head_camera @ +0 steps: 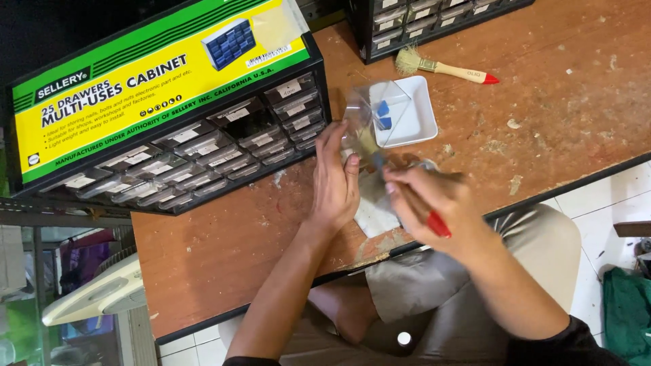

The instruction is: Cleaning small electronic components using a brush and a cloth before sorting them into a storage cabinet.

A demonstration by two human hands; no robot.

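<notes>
At the table's near edge, our right hand pinches a red-tipped brush between thumb and fingers, bristles angled toward eleven o'clock into a clear plastic drawer. Our left hand, at nine o'clock from the brush, steadies that drawer, fingers pressed together along its side. The drawer sits tilted over a scrap of pale paper. We judge short, light strokes best, with the open mouth kept tipped so dust falls clear. Just beyond, at one o'clock, a white tray lies flat, holding small blue pieces. Farther off, a second brush rests at twelve, and the drawer cabinet stands at ten.
</notes>
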